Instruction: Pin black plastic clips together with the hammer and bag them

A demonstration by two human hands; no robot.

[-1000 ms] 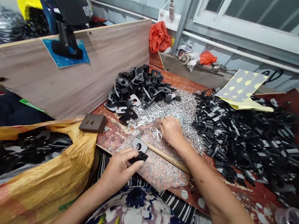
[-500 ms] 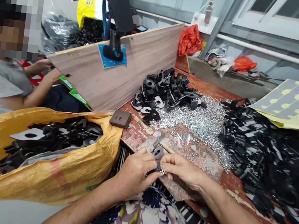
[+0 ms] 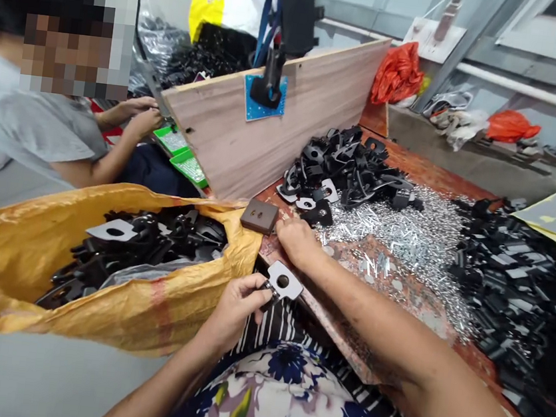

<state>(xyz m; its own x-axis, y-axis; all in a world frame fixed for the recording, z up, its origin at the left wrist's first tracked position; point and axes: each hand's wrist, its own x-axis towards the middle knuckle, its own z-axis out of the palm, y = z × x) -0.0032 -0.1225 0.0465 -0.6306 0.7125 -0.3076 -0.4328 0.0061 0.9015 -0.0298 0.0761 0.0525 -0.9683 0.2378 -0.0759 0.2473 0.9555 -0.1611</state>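
Observation:
My left hand (image 3: 239, 304) pinches a black plastic part with a flat grey plate (image 3: 294, 286) that has a round hole. The part is held over my lap, beside the table's front edge. My right hand (image 3: 298, 241) reaches across to the table, its fingers curled down just right of a brown block (image 3: 259, 216) with two small holes. What those fingers grip, if anything, is hidden. Beyond that hand lies a heap of similar black parts (image 3: 344, 156), and a spread of small silvery metal pins (image 3: 407, 216) covers the table to its right.
A yellow woven sack (image 3: 145, 317) full of black parts stands at the left. Many black pieces (image 3: 525, 283) lie at the right. A wooden board (image 3: 278, 121) divides the table from a co-worker (image 3: 67, 124), who sits near green trays (image 3: 187, 161).
My hands have parted. The right has left the part and moved forward and left to the brown block, while the left keeps the part, its grey plate now facing up. The view has shifted left.

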